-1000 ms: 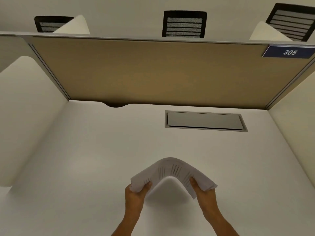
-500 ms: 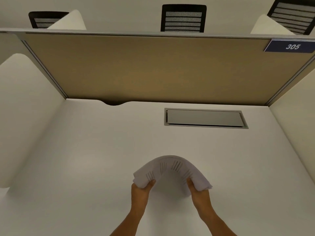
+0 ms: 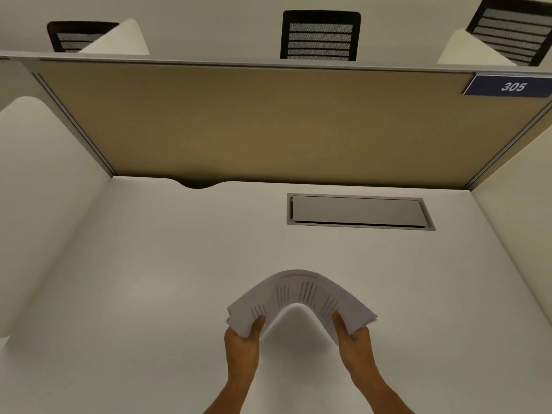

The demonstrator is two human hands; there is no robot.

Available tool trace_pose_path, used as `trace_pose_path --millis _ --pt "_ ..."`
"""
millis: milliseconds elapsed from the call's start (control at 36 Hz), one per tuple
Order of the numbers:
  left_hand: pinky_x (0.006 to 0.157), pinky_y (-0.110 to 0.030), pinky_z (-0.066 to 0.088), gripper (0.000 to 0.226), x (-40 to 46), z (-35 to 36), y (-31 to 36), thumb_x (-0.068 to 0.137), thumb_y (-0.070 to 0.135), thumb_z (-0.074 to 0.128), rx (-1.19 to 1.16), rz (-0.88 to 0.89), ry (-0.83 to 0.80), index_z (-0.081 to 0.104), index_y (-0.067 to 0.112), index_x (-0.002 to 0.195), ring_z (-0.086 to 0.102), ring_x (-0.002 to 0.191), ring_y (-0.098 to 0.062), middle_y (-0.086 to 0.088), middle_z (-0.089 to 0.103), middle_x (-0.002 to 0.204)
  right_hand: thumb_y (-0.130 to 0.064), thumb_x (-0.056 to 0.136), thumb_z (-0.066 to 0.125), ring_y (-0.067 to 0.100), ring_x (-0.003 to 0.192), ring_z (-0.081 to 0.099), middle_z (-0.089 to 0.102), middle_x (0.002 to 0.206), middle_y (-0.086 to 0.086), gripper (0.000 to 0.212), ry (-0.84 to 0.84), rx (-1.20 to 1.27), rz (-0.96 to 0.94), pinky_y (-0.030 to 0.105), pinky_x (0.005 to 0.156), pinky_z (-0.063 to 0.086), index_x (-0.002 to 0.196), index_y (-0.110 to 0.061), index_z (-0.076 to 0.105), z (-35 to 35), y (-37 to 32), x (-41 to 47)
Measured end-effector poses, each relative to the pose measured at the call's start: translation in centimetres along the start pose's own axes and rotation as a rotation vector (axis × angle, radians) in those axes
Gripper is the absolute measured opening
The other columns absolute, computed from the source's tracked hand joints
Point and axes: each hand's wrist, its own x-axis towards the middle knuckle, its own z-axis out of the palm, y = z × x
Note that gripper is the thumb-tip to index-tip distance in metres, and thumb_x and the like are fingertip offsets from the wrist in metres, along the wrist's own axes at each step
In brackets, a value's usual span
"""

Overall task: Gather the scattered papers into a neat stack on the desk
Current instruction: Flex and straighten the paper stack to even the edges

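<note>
Near edge of a study booth: a person's two bare hands hold one bundle of papers above the desk [image 3: 149,279].
Papers [image 3: 301,294]: a sheaf of printed sheets, bowed upward into an arch, its two ends lower than its middle; it appears lifted clear of the desk, with shadow beneath the arch.
Left hand [image 3: 242,342]: grasping the left end of the sheaf, thumb on top.
Right hand [image 3: 354,340]: grasping the right end, thumb on top.
Key relation: the sheaf's long axis runs left to right, spanning between the hands, just ahead of both; neither hand is nearer than the other.
Edges: on the right end the sheets look slightly fanned, not flush.
Desk: no loose sheets show elsewhere on it, so gathering looks done; squaring and setting down appear to remain.
Next move, as a judgement: easing the hands apart would flatten the arch so the edges can be tapped level.
Background: a tan partition [image 3: 268,124] at the desk's far edge.
</note>
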Motion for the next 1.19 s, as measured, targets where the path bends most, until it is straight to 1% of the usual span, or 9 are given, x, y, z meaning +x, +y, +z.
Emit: trace_pose_path --millis 194,333,444,611,694,778,889,1028,1194 --pt "0.097 -0.046 0.051 0.039 0.4 -0.4 -0.7 0.093 0.009 0.065 0.132 -0.039 -0.272 0.053 0.016 0.13 0.06 0.112 -0.027 -0.007 0.063 0.12 -0.026 0.104 0.055 0.013 0.114 0.055 0.06 0.122 -0.008 0.033 -0.15 -0.077 0.059 0.031 0.097 0.041 0.135 -0.033 0.047 0.2 0.8 0.5" --pt "0.078 -0.027 0.052 0.032 1.2 -1.3 0.3 0.094 0.005 0.062 0.192 -0.028 -0.341 0.054 0.017 0.123 0.064 0.097 -0.017 -0.007 0.066 0.109 -0.024 0.102 0.058 0.035 0.084 0.067 0.067 0.089 0.02 0.029 -0.097 -0.222 0.05 0.047 0.072 0.053 0.118 0.0 0.064 -0.1 0.0 1.6" --pt "0.078 -0.029 0.055 0.03 2.5 -2.4 1.1 0.089 0.003 0.068 0.23 -0.004 -0.352 0.061 0.006 0.119 0.067 0.104 -0.035 -0.012 0.071 0.106 -0.021 0.101 0.06 0.02 0.08 0.064 0.067 0.09 0.006 0.027 -0.165 -0.413 -0.069 0.018 0.06 0.048 0.114 0.002 0.067 -1.7 -1.9 2.5" --pt "0.081 -0.041 0.059 0.07 3.8 -4.1 4.2 0.085 0.006 0.073 0.189 0.029 -0.264 0.032 0.024 0.139 0.068 0.099 -0.023 -0.011 0.062 0.129 -0.017 0.102 0.057 0.019 0.095 0.07 0.07 0.107 0.0 0.024 -0.394 -0.589 -0.187 0.017 0.07 0.056 0.123 -0.009 0.066 -4.6 -7.7 3.7" --pt "0.1 -0.053 0.049 0.102 4.3 -4.2 6.7 0.076 0.01 0.083 0.258 0.137 -0.086 0.014 0.023 0.151 0.051 0.128 -0.032 -0.011 0.035 0.153 -0.022 0.1 0.059 0.022 0.092 0.076 0.075 0.106 0.005 0.017 -0.498 -0.641 -0.2 0.037 0.079 0.064 0.114 -0.018 0.067 -5.8 -11.4 3.5" --pt "0.112 -0.054 0.035 0.115 4.3 -4.1 10.2 0.066 0.035 0.087 0.387 0.426 -0.044 0.013 0.025 0.153 0.023 0.148 -0.027 -0.003 0.014 0.162 -0.027 0.099 0.059 0.021 0.089 0.076 0.076 0.103 0.007 0.019 -0.535 -0.8 -0.268 0.035 0.075 0.064 0.11 -0.017 0.069 -6.5 -15.0 3.0" --pt "0.111 -0.037 0.029 0.1 3.5 -2.8 15.9 0.066 0.069 0.073 0.596 0.665 -0.375 0.02 0.046 0.148 0.024 0.143 -0.005 0.014 0.019 0.162 -0.028 0.099 0.055 0.017 0.086 0.072 0.074 0.103 0.002 0.016 -0.618 -1.016 -0.375 0.027 0.071 0.058 0.106 -0.025 0.069 -6.3 -19.0 1.9" --pt "0.089 -0.032 0.06 0.052 2.8 -1.4 19.4 0.069 0.052 0.078 0.626 0.499 -0.837 0.056 0.055 0.116 0.068 0.103 -0.005 0.023 0.069 0.114 -0.028 0.097 0.053 0.016 0.092 0.07 0.074 0.11 -0.001 0.02 -0.698 -1.195 -0.446 0.032 0.081 0.059 0.107 -0.028 0.07 -5.3 -22.3 0.4" --pt "0.065 -0.02 0.059 0.025 1.5 -0.9 16.9 0.074 0.046 0.074 0.4 0.33 -0.733 0.071 0.04 0.098 0.074 0.083 -0.012 0.018 0.077 0.089 -0.042 0.09 0.062 0.015 0.087 0.07 0.071 0.099 -0.009 0.026 -0.643 -1.111 -0.491 0.032 0.075 0.058 0.106 -0.027 0.076 -5.3 -24.2 0.1"
